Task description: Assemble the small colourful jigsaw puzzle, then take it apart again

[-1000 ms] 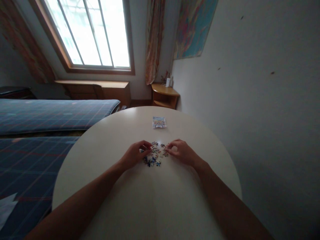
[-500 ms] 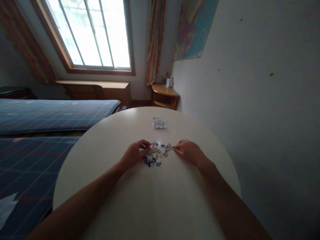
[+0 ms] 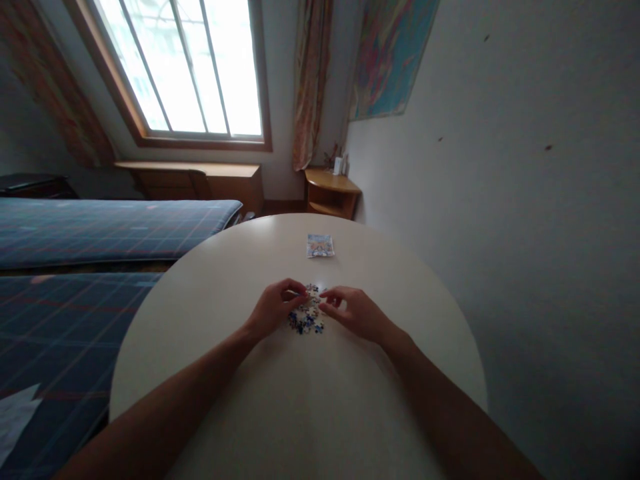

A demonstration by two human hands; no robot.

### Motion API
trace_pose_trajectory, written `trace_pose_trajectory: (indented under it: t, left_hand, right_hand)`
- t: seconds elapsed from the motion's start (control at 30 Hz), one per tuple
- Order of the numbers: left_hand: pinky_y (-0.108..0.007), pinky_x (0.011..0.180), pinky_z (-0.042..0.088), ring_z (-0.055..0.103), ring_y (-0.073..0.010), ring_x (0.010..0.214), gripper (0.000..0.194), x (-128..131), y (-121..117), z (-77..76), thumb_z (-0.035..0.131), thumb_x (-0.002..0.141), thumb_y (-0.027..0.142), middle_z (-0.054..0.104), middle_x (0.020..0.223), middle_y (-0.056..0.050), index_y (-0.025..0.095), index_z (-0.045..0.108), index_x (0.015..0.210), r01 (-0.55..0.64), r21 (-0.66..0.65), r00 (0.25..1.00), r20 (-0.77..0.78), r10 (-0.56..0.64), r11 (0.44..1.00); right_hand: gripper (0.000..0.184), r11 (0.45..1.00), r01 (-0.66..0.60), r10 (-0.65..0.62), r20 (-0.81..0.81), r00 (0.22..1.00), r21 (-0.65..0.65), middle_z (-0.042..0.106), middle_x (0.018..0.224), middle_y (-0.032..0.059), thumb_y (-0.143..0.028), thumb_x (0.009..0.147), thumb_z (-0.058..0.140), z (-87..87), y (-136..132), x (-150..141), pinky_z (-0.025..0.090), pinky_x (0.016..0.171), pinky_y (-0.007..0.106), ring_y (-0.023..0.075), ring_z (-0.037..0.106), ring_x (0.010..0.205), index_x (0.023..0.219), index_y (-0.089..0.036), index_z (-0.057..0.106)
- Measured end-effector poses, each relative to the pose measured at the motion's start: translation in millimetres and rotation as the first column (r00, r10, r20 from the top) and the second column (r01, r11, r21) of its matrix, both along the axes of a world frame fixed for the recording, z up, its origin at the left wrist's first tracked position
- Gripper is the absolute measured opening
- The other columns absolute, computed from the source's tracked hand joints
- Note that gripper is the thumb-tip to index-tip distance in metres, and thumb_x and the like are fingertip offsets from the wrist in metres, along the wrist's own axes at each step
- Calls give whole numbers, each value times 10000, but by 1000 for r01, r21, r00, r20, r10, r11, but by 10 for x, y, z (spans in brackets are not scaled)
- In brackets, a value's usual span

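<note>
A small heap of jigsaw puzzle pieces point(image 3: 305, 323), some dark blue and some pale, lies in the middle of the round table. My left hand point(image 3: 275, 307) reaches over the heap's left side, thumb and forefinger tips brought together at its edge. Whether a piece sits in that pinch is too small to tell. From the right, my right hand point(image 3: 353, 310) comes over the pieces with thumb and forefinger apart, and I see nothing between them. Its fingers hide part of the heap's right side. Beyond the hands rests a small square picture packet point(image 3: 320, 246).
The pale round table point(image 3: 215, 393) stands close to the wall point(image 3: 540, 267) on my right. Plaid-covered beds point(image 3: 75, 320) are at the left, with white paper point(image 3: 17, 417) on the nearer one. A corner shelf point(image 3: 333, 180) stands behind the table.
My right hand has moved left, from the outlying pieces to the main heap, and its thumb and forefinger have parted. My left hand has shifted slightly right over the pieces.
</note>
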State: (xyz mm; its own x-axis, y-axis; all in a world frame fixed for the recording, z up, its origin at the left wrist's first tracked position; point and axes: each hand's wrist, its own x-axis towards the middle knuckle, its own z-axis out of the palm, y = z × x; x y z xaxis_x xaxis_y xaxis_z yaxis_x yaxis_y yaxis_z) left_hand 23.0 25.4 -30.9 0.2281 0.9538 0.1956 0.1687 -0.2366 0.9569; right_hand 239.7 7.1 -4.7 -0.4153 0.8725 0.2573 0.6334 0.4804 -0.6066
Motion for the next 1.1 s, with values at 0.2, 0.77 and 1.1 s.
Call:
trace_pose_trajectory:
  t: [0.2, 0.77, 1.1]
  left_hand:
    - [-295, 721, 591, 730, -199, 775, 319, 27, -13, -22, 783, 693, 403, 733, 821, -43, 153, 639, 829, 40, -37, 994, 103, -36, 999]
    - [-318, 727, 557, 732, -221, 782, 330, -231, 155, -9, 747, 711, 440, 773, 833, -68, 179, 642, 883, -83, -32, 994, -70, 81, 996]
    - [-289, 671, 491, 686, -208, 690, 216, -621, 350, -37, 647, 761, 367, 755, 758, -50, 197, 746, 851, -200, 141, 832, -498, 244, 970]
  right_hand:
    - [244, 995, 40, -61, -234, 970, -97, 742, 786, 44, -393, 865, 634, -101, -6, -222, 473, 664, 258, 154, 657, 701, 859, -163, 716]
    - [128, 959, 267, -257, -107, 960, 93, 751, 790, 27, -279, 845, 637, -118, 208, 127, 484, 690, 269, 153, 663, 677, 874, -201, 734]
    - [167, 874, 340, -456, 344, 821, 346, 737, 931, 74, -230, 896, 557, -130, 363, 476, 459, 741, 300, 212, 655, 865, 915, -214, 722]
